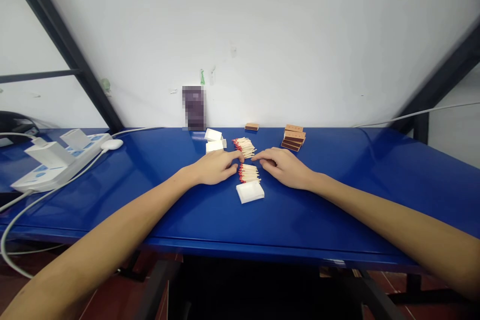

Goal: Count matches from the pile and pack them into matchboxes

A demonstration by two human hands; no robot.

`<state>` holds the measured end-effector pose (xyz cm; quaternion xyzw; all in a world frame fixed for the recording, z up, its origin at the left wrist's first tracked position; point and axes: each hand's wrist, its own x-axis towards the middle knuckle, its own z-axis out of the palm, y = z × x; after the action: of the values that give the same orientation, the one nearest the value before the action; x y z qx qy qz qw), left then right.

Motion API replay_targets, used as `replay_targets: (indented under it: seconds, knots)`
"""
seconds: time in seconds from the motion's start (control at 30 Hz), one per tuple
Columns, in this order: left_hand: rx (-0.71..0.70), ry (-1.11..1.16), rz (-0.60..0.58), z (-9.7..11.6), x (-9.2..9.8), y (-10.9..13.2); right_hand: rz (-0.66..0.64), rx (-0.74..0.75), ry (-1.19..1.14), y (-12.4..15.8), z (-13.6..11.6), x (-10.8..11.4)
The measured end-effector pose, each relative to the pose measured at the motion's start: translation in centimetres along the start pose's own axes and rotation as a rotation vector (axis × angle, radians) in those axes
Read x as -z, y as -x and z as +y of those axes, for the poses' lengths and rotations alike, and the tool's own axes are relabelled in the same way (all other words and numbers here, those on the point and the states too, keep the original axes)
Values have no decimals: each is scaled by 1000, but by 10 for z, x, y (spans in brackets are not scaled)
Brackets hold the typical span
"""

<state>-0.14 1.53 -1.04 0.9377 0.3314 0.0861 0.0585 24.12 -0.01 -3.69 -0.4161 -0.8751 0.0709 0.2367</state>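
Red-tipped wooden matches lie on the blue table in two groups, a farther pile (244,147) and a nearer row (249,173), heads to the left. At the gap between them, my left hand (215,166) has its index finger stretched beside the match heads and its thumb apart from that finger. Opposite it, my right hand (287,166) points its index finger at the plain stick ends, with the other fingers curled and nothing visibly held. Just nearer than the row sits a white matchbox tray (250,192). More white trays (214,135) lie beyond my left hand, partly hidden by it.
Brown matchbox sleeves (294,137) are stacked at the back right, and another matchbox sleeve (252,126) lies by the wall. A blurred dark upright object (194,108) stands at the back. To the left, a power strip (56,162) trails white cables.
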Motion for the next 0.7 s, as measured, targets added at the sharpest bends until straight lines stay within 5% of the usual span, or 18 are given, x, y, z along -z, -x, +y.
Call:
replay_targets:
  seconds: [0.27,0.7]
  knots:
    - [24,-40,11,-1,-2,-1,-41,-91,114,-1,0,-2]
    - [29,-64,-3,2,1,-2,0,34,27,1,-1,0]
